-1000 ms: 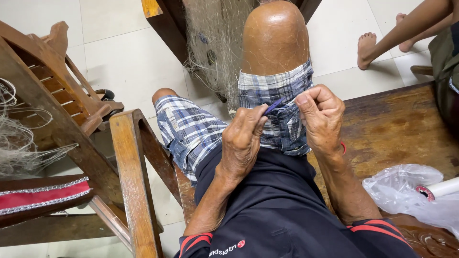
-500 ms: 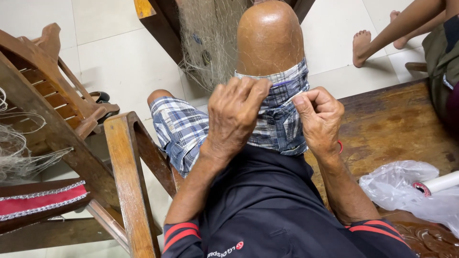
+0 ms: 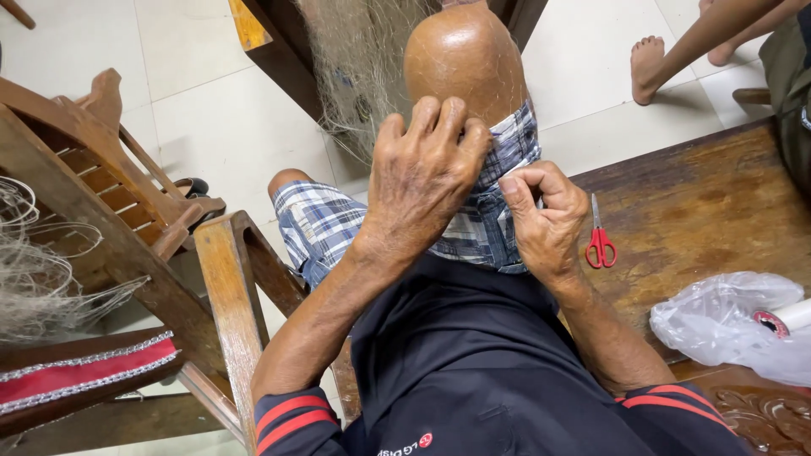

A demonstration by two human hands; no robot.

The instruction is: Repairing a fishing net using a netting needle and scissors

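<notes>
Item 1: left hand (image 3: 422, 181), back upward, fingers spread apart and draped over the raised knee (image 3: 463, 59); fingertips rest where bare skin meets the hem of the plaid shorts (image 3: 486, 224). Whether it grips anything I cannot tell.

Item 2: right hand (image 3: 545, 224), just right of the left one, fingers curled together with thumb against forefinger in a pinch at the shorts' hem; what it pinches is too fine to make out.

Item 3: fine fishing net (image 3: 355, 63), hanging at the far side, just left of the knee, apart from both hands.

Item 4: red-handled scissors (image 3: 599, 241), lying on the wooden bench (image 3: 701, 211) near the right hand, not touching it.

Item 5: crumpled clear plastic bag (image 3: 726, 325), near right on the bench.

Item 6: wooden chair frame (image 3: 110, 228), left, with loose line (image 3: 38, 283) bunched beside it.
</notes>
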